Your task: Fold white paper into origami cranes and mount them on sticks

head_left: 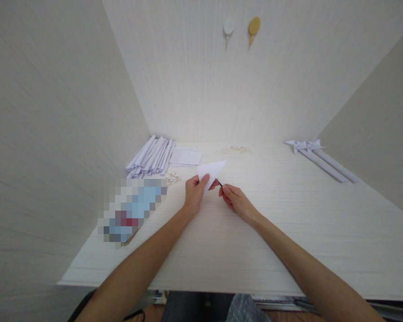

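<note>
A folded, roughly triangular piece of white paper is pinched in my left hand, thumb on top and fingers beneath. Close by on the right, my right hand grips a thin dark tool whose tip points up and left at the paper's lower edge. Its handle end is hidden by my fingers, so its exact kind cannot be made out. Whether the tip touches the paper is too small to tell. Both hands are over the middle of the white table.
Rolled white paper tubes are piled at the back left, beside flat paper squares and small pale pieces. A blurred flat object lies front left. Two paper pinwheels on sticks lie back right. Walls enclose three sides.
</note>
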The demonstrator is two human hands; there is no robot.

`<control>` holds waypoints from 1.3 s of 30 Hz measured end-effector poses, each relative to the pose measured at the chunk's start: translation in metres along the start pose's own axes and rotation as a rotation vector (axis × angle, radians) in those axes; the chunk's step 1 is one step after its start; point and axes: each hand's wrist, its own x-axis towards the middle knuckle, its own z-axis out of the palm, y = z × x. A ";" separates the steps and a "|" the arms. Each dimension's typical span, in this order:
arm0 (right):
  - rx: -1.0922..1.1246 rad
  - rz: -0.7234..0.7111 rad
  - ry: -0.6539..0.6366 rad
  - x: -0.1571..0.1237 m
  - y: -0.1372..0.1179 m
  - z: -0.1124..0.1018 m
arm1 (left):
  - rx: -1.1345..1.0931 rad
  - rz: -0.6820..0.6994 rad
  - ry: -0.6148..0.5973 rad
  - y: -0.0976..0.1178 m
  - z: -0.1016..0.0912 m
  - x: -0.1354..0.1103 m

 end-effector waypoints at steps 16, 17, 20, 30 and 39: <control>-0.148 -0.063 0.031 0.002 0.004 0.000 | 0.004 0.000 0.002 0.002 0.001 -0.001; -0.158 -0.065 0.031 0.002 0.004 0.000 | 0.002 -0.002 0.002 0.002 0.001 -0.001; -0.183 -0.066 0.036 0.001 0.003 0.000 | -0.002 -0.007 0.004 0.003 0.001 -0.002; -0.127 -0.025 -0.045 0.000 -0.001 -0.003 | 0.006 -0.030 -0.011 0.003 -0.002 0.001; -0.067 0.018 -0.130 -0.002 -0.003 -0.012 | 0.017 -0.110 -0.097 0.007 -0.007 0.005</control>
